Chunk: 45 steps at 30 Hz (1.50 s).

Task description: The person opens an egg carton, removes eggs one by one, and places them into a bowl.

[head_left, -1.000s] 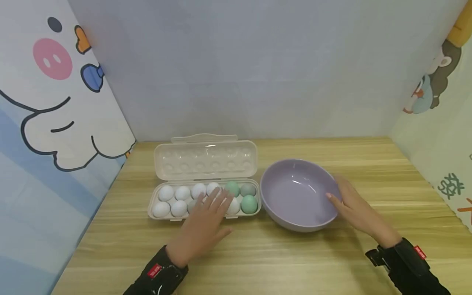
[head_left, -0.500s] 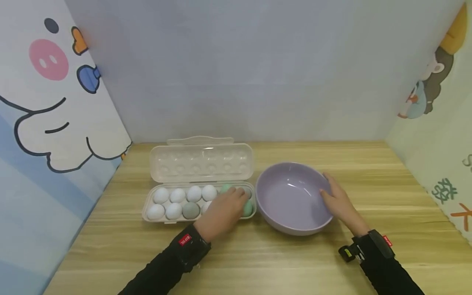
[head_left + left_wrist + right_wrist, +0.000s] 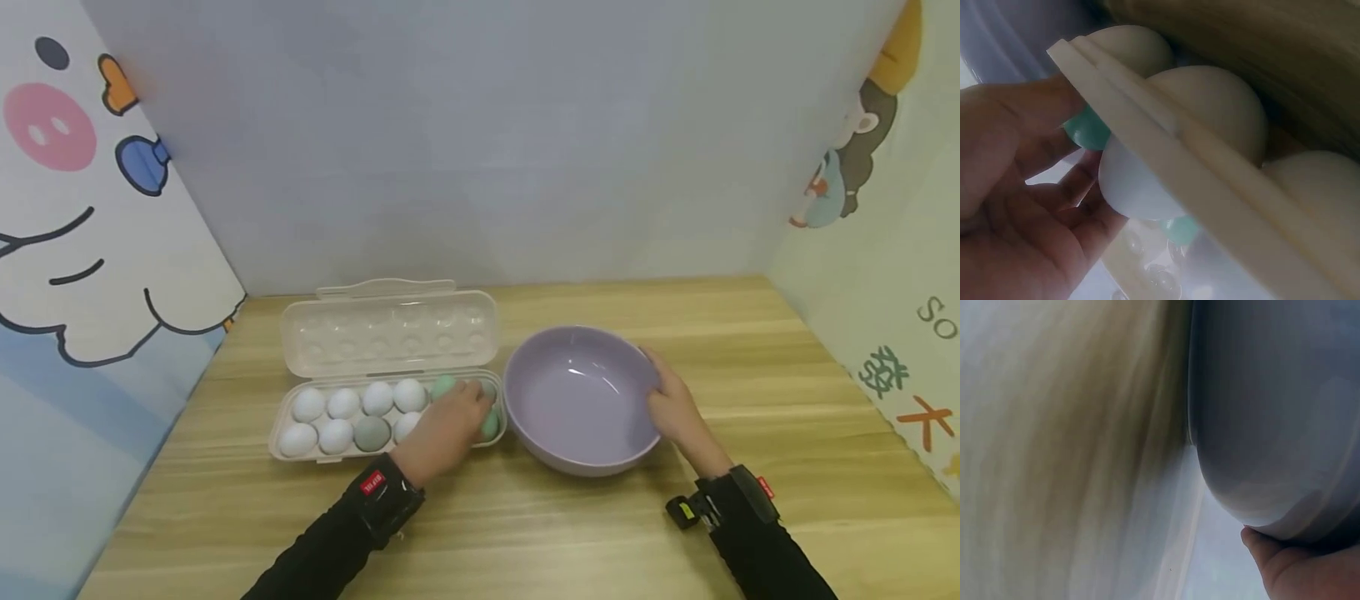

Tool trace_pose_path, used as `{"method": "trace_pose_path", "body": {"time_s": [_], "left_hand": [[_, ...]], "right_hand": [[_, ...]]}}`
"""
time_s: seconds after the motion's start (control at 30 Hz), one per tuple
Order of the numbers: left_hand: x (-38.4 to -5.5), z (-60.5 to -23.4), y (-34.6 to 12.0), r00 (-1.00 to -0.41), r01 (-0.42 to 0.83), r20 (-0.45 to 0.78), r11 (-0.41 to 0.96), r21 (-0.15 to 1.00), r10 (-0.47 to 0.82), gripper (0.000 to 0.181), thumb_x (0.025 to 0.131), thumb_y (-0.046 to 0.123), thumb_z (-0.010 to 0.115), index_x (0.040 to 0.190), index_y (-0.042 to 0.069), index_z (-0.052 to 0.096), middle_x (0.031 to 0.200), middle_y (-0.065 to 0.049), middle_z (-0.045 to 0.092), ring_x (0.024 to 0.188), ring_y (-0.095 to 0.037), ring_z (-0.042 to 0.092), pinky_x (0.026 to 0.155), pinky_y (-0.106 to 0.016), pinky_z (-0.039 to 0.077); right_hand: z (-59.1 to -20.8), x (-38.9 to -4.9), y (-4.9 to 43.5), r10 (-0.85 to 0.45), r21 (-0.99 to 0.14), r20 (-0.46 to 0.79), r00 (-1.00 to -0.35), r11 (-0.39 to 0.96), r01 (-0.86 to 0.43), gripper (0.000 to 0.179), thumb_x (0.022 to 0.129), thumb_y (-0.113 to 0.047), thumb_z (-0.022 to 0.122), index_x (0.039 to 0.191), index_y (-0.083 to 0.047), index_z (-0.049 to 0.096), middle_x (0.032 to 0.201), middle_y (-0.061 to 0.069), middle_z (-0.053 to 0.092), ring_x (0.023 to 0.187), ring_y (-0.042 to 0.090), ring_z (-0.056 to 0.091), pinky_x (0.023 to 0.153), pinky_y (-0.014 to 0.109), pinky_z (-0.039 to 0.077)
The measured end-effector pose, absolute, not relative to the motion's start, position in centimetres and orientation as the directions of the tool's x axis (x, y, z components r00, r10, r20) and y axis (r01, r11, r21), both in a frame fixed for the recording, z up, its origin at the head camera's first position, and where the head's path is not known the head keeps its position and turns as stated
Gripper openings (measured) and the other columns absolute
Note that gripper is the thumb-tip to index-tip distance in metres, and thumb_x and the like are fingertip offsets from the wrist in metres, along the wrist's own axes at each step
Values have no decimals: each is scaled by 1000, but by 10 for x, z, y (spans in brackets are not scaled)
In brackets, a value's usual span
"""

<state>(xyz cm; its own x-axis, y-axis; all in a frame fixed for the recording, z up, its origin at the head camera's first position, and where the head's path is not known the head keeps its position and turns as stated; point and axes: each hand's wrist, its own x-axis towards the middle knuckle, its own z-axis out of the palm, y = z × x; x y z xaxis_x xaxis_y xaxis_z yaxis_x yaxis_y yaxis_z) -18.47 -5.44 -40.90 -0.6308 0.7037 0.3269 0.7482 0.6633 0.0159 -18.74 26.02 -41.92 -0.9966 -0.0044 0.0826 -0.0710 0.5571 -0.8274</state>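
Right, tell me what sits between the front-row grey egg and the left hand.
In the head view, one white egg lies between the grey egg and the left hand, which partly hides it.

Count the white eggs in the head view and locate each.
7: four white eggs, leftmost in the far row of the egg carton; two leftmost in its near row, and one right of the gray egg, partly behind the left hand, which may hide more.
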Motion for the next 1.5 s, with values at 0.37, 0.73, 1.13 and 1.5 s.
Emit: {"method": "trace_pose_path", "body": {"time_s": [0.37, 0.73, 1.13, 1.5], "left_hand": [[-182, -399, -60, -651, 747, 355, 650, 139, 671, 36, 67, -3, 63, 101, 3, 54, 88, -5, 44, 75, -17, 49, 64, -30, 47], [-196, -367, -55, -543, 817, 582, 540, 201, 605, 33, 65, 11, 69, 96, 6, 57, 90, -3, 44, 79, -15, 43, 65, -26, 42], [-219, -361, 5, -522, 850, 439, 491, 192, 732, 44, 63, 11, 70, 106, 10, 60, 95, -2, 49, 89, -16, 40, 69, -25, 41], [-230, -361, 63, -524, 852, 152, 516, 89, 838, 44, 68, 20, 71, 109, 13, 60, 96, -3, 43, 79, -13, 47, 68, -23, 43]], "right_hand": [[-420, -189, 261, -4, -821, 91, -996, 566, -77, 67, 76, 10, 28, 140, -5, 17, 139, 28, 23, 120, 48, 30, 88, 58, 37], [-420, -189, 264, -3, -833, 101, -995, 546, -86, 67, 74, 12, 28, 139, -3, 19, 139, 28, 24, 122, 47, 28, 95, 58, 30], [-427, -192, 261, -8, -837, 126, -992, 537, -111, 67, 72, 14, 30, 137, -3, 23, 138, 26, 27, 121, 45, 31, 93, 55, 33], [-429, -192, 263, -4, -855, 151, -989, 502, -133, 68, 71, 14, 30, 136, -3, 26, 136, 26, 30, 118, 44, 35, 93, 56, 34]]}}
